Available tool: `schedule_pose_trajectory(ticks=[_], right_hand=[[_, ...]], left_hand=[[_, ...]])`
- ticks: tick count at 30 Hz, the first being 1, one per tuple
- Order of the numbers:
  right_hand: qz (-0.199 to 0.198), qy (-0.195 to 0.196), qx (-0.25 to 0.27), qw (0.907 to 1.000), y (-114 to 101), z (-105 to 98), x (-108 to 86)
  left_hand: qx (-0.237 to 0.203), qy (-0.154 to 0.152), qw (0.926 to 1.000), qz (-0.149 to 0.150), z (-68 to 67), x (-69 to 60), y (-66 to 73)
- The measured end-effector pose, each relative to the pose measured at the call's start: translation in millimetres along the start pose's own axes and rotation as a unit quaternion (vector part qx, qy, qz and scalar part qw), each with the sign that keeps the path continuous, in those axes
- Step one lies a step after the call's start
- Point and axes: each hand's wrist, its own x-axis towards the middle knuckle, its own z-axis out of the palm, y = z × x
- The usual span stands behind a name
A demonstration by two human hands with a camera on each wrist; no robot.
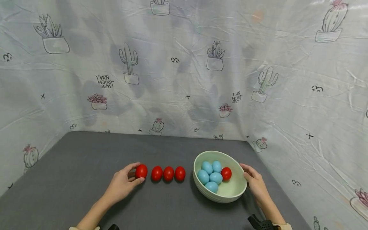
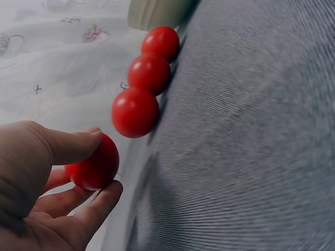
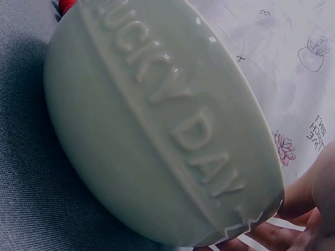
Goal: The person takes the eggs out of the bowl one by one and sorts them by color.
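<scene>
My left hand [image 1: 122, 184] pinches a smooth red egg [image 1: 141, 171] between thumb and fingers, at the left end of a row. In the left wrist view this egg [image 2: 96, 166] sits apart from the other red eggs [image 2: 135, 112]. The row's three other red eggs [image 1: 168, 174] lie on the grey table, close together. To their right is a pale green bowl [image 1: 235, 188] with several light blue eggs [image 1: 215, 178] and one red egg [image 1: 226, 173] inside. My right hand [image 1: 256, 182] grips the bowl's right side, its fingers partly hidden in the right wrist view.
Grey cloth-like surface [image 1: 72, 179] covers the table. A pale curtain [image 1: 172, 95] printed with potted cacti hangs behind it and along both sides. Raised lettering [image 3: 178, 110] marks the outside of the bowl.
</scene>
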Motion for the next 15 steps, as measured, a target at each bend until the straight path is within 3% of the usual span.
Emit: schedule_pose_trajectory(ticks=[6,15], right_hand=[[-0.001,-0.004,-0.001,1.0,-0.4,-0.2,-0.1],[-0.004,-0.004,-0.009,0.9999,1.0,-0.7,0.7]], left_hand=[[0.025,-0.005,0.9995,-0.017,4.8,-1.1,-2.2],[0.016,0.002,0.9995,-0.028,10.8,1.6,-3.8]])
